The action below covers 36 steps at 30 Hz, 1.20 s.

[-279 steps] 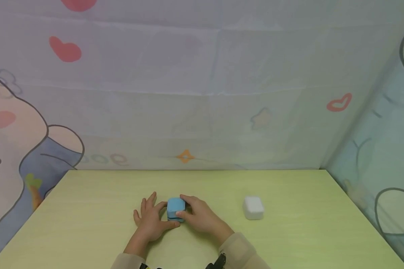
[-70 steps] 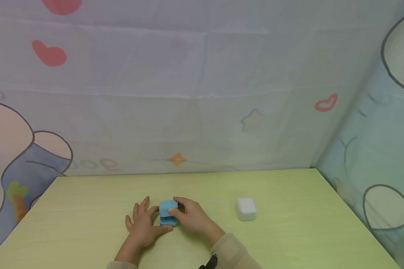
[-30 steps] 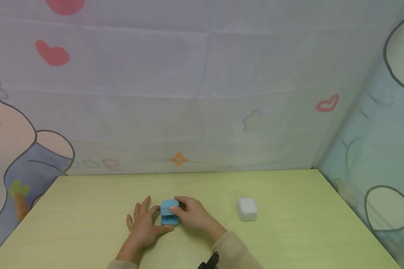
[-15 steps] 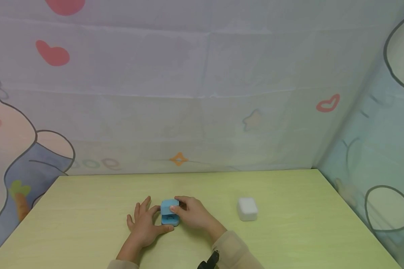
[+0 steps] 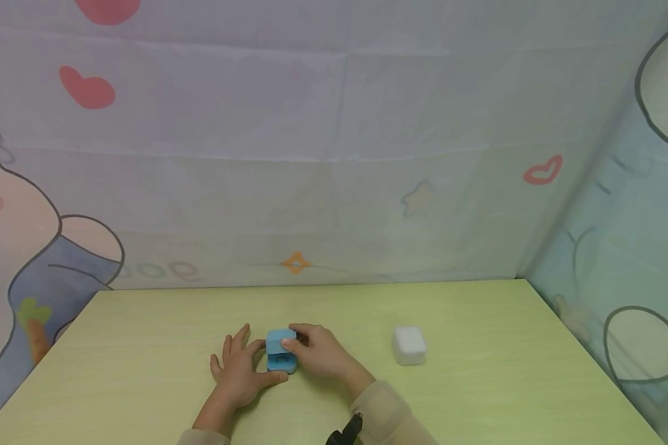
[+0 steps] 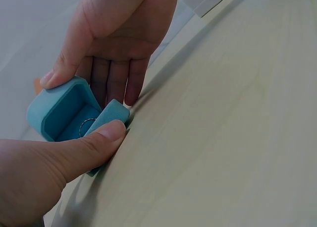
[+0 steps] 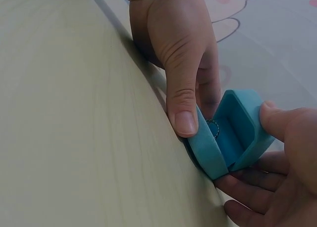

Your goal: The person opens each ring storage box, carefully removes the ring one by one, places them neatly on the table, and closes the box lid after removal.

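Observation:
A light blue ring box [image 5: 281, 363] rests on the table with its lid [image 5: 277, 339] raised and tilted back. A thin ring [image 7: 217, 128] stands inside, in the lower half. My left hand [image 5: 239, 373] grips the base between thumb and index finger, the thumb pressing its front side; the other fingers spread away to the left. My right hand [image 5: 325, 356] holds the lid from the right, its thumb [image 6: 62, 71] on the lid's outside. In the right wrist view both hands meet around the box, and the lid's dark blue inside shows.
A small white rounded box [image 5: 409, 346] stands to the right of the hands. The pale yellow-green table [image 5: 479, 383] ends at a printed cloth backdrop [image 5: 345, 185] behind and on both sides.
The lid was almost down on the base 9 seconds ago and partly lifted by 2 seconds ago; now the gap is slightly wider. Both hands keep their hold, and the white box stays put.

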Each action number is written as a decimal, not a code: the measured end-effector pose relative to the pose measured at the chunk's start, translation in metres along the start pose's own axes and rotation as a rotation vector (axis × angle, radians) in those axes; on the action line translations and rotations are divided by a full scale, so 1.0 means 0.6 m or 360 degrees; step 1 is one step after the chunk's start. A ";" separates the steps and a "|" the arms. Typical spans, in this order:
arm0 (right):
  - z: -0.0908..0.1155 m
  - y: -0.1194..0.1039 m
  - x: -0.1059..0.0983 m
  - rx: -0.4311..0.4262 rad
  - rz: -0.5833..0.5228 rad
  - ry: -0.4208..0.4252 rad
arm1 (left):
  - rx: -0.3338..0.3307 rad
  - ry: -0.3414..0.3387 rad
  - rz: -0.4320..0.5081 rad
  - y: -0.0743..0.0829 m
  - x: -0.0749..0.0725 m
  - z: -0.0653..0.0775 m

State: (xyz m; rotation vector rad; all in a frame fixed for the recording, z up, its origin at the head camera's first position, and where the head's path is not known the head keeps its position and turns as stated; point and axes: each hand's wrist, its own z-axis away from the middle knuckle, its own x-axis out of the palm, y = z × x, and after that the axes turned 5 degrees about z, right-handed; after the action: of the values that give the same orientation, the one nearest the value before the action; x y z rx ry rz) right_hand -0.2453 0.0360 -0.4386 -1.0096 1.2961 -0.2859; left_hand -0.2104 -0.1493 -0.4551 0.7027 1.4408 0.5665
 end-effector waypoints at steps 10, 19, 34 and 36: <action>-0.001 0.000 0.001 -0.0003 -0.0003 0.0006 | 0.0000 0.0000 0.0004 0.000 0.000 0.001; 0.001 -0.005 -0.002 -0.0001 -0.0008 0.0005 | -0.0002 0.0001 0.0014 -0.002 0.000 0.000; 0.004 -0.008 0.001 0.0019 -0.0028 0.0046 | 0.0000 -0.0002 0.0006 -0.001 0.001 0.000; 0.004 -0.008 0.002 0.0024 -0.0033 0.0059 | 0.0001 0.0000 0.0008 -0.001 0.000 0.000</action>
State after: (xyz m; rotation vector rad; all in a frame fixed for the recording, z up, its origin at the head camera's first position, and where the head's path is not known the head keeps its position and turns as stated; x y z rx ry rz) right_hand -0.2410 0.0336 -0.4360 -1.0098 1.3159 -0.3314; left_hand -0.2105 -0.1494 -0.4557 0.7069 1.4399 0.5697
